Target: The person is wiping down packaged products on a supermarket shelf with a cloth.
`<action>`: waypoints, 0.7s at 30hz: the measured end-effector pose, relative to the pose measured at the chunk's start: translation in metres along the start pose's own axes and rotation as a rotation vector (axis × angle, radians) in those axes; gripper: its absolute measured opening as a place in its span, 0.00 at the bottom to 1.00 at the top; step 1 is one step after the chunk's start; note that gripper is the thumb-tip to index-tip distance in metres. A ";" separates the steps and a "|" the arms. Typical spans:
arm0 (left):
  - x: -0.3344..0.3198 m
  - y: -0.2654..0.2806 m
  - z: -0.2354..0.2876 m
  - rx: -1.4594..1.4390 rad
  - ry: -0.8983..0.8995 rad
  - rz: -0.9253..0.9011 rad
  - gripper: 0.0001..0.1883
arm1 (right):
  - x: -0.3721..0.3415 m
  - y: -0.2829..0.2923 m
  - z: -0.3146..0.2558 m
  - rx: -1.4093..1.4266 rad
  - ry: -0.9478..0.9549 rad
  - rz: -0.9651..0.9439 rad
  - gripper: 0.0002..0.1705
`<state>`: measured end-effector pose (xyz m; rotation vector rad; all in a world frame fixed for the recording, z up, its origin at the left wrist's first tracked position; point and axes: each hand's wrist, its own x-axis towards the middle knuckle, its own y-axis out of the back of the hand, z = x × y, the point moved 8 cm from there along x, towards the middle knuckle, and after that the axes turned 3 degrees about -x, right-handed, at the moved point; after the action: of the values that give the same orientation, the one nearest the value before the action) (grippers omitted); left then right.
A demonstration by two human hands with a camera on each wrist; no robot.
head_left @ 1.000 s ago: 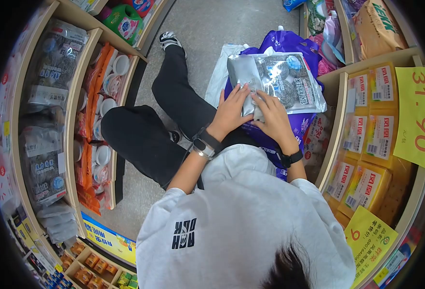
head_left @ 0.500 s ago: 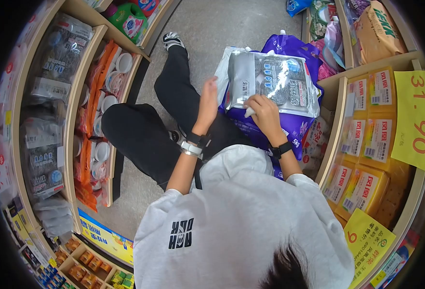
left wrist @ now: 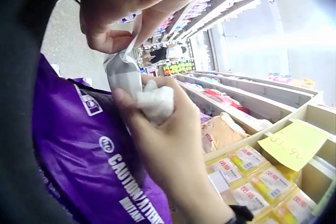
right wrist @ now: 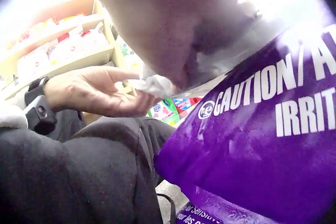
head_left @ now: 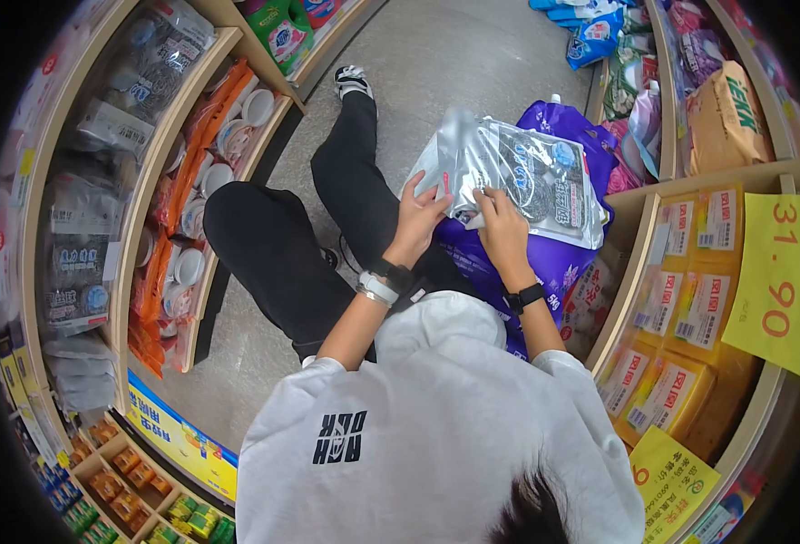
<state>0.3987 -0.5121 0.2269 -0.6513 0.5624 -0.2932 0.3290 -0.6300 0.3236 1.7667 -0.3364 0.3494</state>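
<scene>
A silver pack of steel-wool balls (head_left: 545,177) lies on a purple bag (head_left: 500,263) beside the person's legs. The left hand (head_left: 418,220) pinches the pack's near left edge; the left wrist view shows its fingertips closed on the silver film (left wrist: 123,71). Close beside it, the right hand (head_left: 505,238) grips the same edge, with a crumpled white wad (left wrist: 156,102) held against its palm. In the right wrist view the left hand (right wrist: 97,91) reaches the pack's edge, while the right hand's fingertips are partly hidden.
Shelves of packaged goods stand on both sides, with boxed yellow bars (head_left: 663,390) and a yellow price sign (head_left: 776,276) at the right. Orange-wrapped tubs (head_left: 191,204) fill the left shelf. Grey floor (head_left: 427,63) lies ahead, and a bent knee (head_left: 255,236) is at left.
The left hand, lifted off the pack half a second ago, has moved right and pinches its edge. The pack's left end is now raised and blurred. The head view has shifted.
</scene>
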 end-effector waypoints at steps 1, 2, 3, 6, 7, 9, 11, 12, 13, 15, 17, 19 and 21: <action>-0.004 -0.009 0.005 -0.045 0.014 -0.023 0.42 | 0.000 0.004 0.001 0.007 0.004 0.047 0.23; -0.006 -0.017 0.009 -0.091 0.032 -0.046 0.42 | 0.000 0.010 0.003 0.012 0.006 0.092 0.22; -0.009 -0.025 0.014 -0.096 0.027 -0.067 0.41 | 0.000 0.016 0.003 0.057 -0.016 0.148 0.19; -0.017 -0.047 0.029 -0.131 0.020 -0.152 0.38 | 0.005 0.035 0.008 0.147 -0.099 0.198 0.16; -0.021 -0.057 0.035 -0.152 0.017 -0.202 0.36 | 0.011 0.047 0.010 0.208 -0.140 0.273 0.13; -0.033 -0.069 0.046 -0.176 0.003 -0.249 0.30 | 0.019 0.071 0.021 0.299 -0.226 0.389 0.12; -0.033 -0.069 0.053 -0.149 -0.072 -0.248 0.28 | 0.025 0.105 0.036 0.444 -0.334 0.526 0.11; -0.033 -0.069 0.055 -0.139 -0.105 -0.250 0.27 | 0.022 0.121 0.047 0.460 -0.357 0.575 0.12; -0.032 -0.064 0.056 -0.084 -0.142 -0.210 0.26 | 0.019 0.141 0.056 0.441 -0.387 0.635 0.11; -0.024 -0.043 0.039 -0.054 -0.059 -0.120 0.26 | 0.000 0.159 0.092 0.740 -0.557 0.827 0.09; -0.019 -0.029 0.018 0.001 0.046 -0.059 0.27 | -0.011 0.166 0.114 1.116 -0.728 0.909 0.10; -0.022 -0.028 -0.002 0.035 0.118 -0.070 0.28 | -0.020 0.158 0.129 1.464 -0.841 0.938 0.10; -0.024 -0.022 -0.025 0.105 0.210 -0.033 0.28 | -0.040 0.139 0.135 1.506 -0.960 0.860 0.13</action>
<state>0.3629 -0.5309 0.2337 -0.5313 0.7325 -0.4224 0.2430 -0.7906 0.4014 3.1106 -1.9407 0.3307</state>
